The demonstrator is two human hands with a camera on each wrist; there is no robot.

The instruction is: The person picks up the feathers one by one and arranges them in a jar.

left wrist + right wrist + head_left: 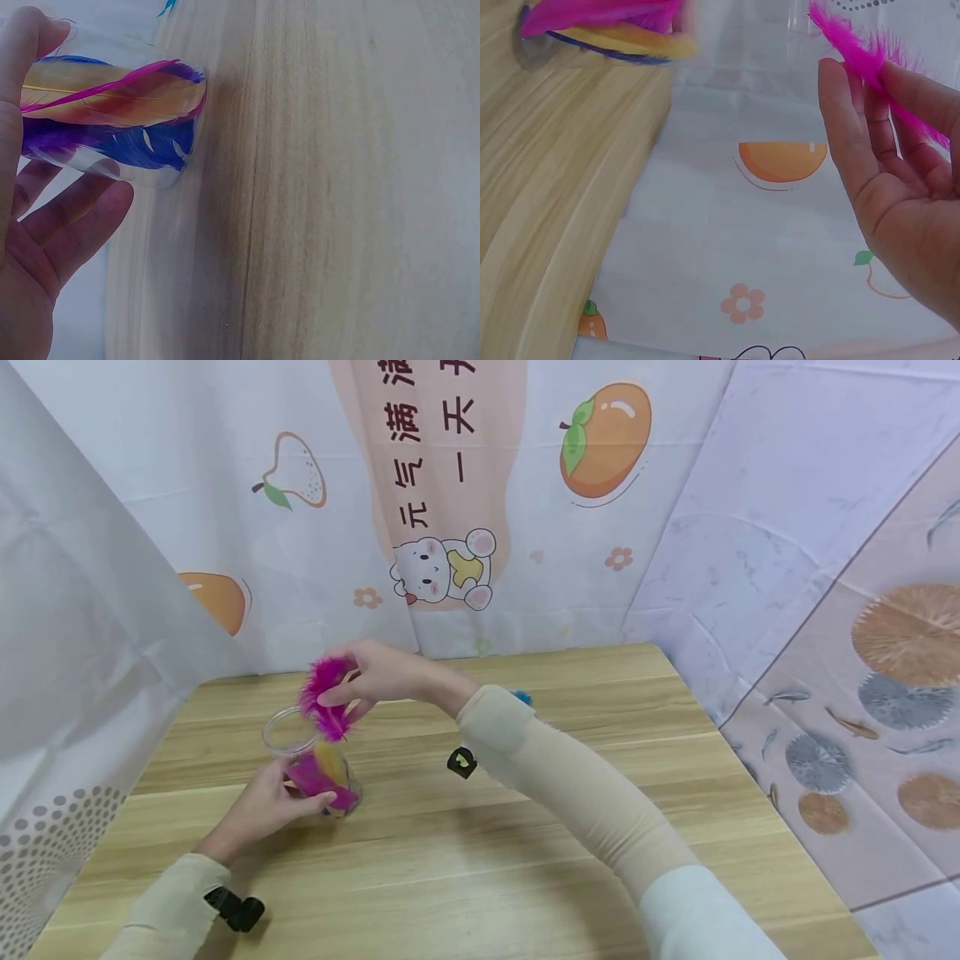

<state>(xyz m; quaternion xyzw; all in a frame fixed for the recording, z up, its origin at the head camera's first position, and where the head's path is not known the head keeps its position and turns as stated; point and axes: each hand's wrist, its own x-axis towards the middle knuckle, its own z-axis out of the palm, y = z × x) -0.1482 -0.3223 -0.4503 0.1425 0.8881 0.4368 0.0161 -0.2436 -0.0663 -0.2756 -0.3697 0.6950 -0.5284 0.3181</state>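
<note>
My left hand (262, 806) grips a clear cup (354, 781) near the left of the table, thumb on one side and fingers on the other. Inside the cup are magenta, yellow, purple and blue feathers (112, 97), seen through its wall in the left wrist view. Just above the cup's round rim, my right hand (382, 677) pinches a fluffy magenta feather (324, 693) between thumb and fingers. In the right wrist view that feather (866, 60) slants across the fingertips.
A bit of bright blue feather (522, 697) shows on the wooden table (420, 860) behind my right forearm. Printed curtains (525, 485) hang along the table's back and sides. A small black camera (235, 908) is strapped to my left wrist.
</note>
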